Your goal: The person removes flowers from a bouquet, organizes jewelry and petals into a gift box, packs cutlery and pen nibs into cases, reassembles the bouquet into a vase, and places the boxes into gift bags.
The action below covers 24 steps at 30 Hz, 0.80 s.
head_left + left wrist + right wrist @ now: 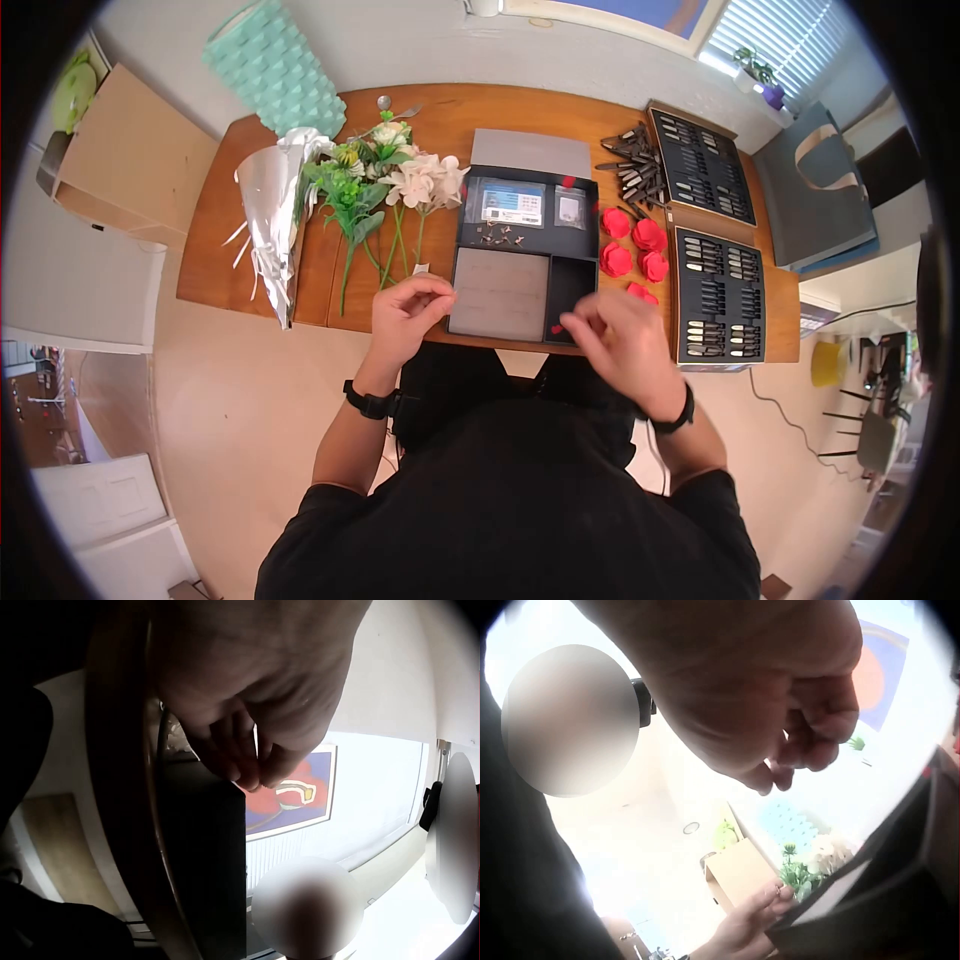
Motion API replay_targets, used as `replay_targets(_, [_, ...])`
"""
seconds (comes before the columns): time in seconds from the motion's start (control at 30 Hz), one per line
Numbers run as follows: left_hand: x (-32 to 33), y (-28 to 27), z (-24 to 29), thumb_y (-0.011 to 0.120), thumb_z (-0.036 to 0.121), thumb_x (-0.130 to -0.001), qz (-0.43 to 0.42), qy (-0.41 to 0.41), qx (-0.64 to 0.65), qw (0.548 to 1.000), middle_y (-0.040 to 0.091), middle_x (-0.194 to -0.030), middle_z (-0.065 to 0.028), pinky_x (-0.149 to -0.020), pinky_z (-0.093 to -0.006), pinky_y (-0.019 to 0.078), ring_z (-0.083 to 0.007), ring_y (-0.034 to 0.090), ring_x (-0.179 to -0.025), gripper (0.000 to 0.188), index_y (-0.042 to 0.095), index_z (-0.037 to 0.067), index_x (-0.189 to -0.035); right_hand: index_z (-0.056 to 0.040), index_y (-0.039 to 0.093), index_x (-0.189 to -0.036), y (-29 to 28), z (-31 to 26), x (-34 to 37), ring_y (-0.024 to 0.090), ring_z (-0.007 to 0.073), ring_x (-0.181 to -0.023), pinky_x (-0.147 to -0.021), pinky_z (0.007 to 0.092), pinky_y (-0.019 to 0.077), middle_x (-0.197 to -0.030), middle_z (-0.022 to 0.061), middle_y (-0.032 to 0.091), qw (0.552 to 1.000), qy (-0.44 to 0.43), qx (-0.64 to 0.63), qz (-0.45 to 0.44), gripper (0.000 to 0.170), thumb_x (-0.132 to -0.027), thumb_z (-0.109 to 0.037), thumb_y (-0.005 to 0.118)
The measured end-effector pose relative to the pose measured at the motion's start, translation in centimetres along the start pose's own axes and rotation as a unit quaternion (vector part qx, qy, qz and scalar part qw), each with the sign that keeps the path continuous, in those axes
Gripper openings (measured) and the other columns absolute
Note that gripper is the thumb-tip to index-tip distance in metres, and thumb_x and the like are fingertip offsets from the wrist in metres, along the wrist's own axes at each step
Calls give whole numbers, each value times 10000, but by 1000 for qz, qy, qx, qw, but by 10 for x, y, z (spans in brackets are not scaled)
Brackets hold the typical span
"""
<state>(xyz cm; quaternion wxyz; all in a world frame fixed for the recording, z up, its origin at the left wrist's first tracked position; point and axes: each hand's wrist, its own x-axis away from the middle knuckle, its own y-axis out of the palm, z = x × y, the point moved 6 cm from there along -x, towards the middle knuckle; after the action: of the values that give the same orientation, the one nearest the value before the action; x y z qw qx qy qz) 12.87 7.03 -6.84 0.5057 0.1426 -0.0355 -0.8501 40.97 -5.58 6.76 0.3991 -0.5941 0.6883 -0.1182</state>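
Note:
A dark open box [524, 250] with compartments lies on the table, its lower left one lined with a grey pad [498, 294]. My left hand [408, 312] is at the box's left edge, thumb and forefinger together; in the right wrist view, the left hand [754, 922] pinches a tiny metallic piece [778, 889]. My right hand [628, 338], slightly blurred, hovers over the lower right compartment with fingers curled; the right wrist view shows nothing clear between its fingertips. Small metallic pieces [500, 236] and clear packets [512, 203] lie in the upper compartment.
Left of the box lie artificial flowers [425, 180], a foil-wrapped cone [270, 205] and a turquoise vase [275, 70]. To the right are red flower heads [650, 236], a pile of black clips [635, 165] and two dark trays of clips [718, 295]. A grey bag [815, 190] stands beyond.

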Motion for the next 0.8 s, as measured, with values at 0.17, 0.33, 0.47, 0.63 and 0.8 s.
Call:
replay_targets(0.17, [-5, -2, -4, 788, -97, -1043, 5, -14, 50, 999, 779, -1155, -87, -879, -284, 613, -142, 739, -1020, 144, 806, -28, -1167, -58, 779, -980, 32, 5, -94, 775, 361, -861, -729, 484, 599, -937, 118, 767, 984, -81, 127, -96, 75, -968, -96, 842])
replay_targets(0.33, [-5, -4, -8, 808, -66, -1043, 5, -24, 70, 997, 779, -1142, -65, -851, -268, 601, -121, 728, -995, 116, 813, -16, -1148, -83, 838, -989, 98, 49, -142, 806, 372, -965, -816, 496, 640, -999, 127, 815, 948, -140, 177, -224, 65, -938, -118, 818])
replay_targets(0.47, [-5, -6, -8, 821, -53, -1040, 13, -19, 78, 997, 780, -1136, -56, -856, -266, 596, -119, 724, -994, 113, 818, -11, -1145, -100, 860, -1009, 125, 64, -150, 813, 365, -1026, -864, 475, 655, -1035, 127, 836, 923, -121, 202, -303, 101, -920, -95, 814])
replay_targets(0.63, [-6, -3, -8, 832, -47, -1034, 2, -26, 78, 997, 781, -1131, -52, -861, -266, 584, -117, 719, -988, 119, 819, -7, -1145, -97, 858, -1020, 137, 71, -148, 811, 359, -1024, -860, 479, 652, -1006, 123, 826, 919, -136, 188, -318, 111, -916, -95, 819])
replay_targets(0.8, [-7, -1, -7, 794, -54, -1038, 4, -10, 56, 998, 789, -1124, -82, -815, -276, 589, -128, 725, -967, 108, 803, -4, -1134, -100, 859, -1064, 113, 81, -156, 805, 353, -1021, -884, 482, 645, -1017, 117, 817, 935, -108, 176, -287, 164, -901, -90, 854])
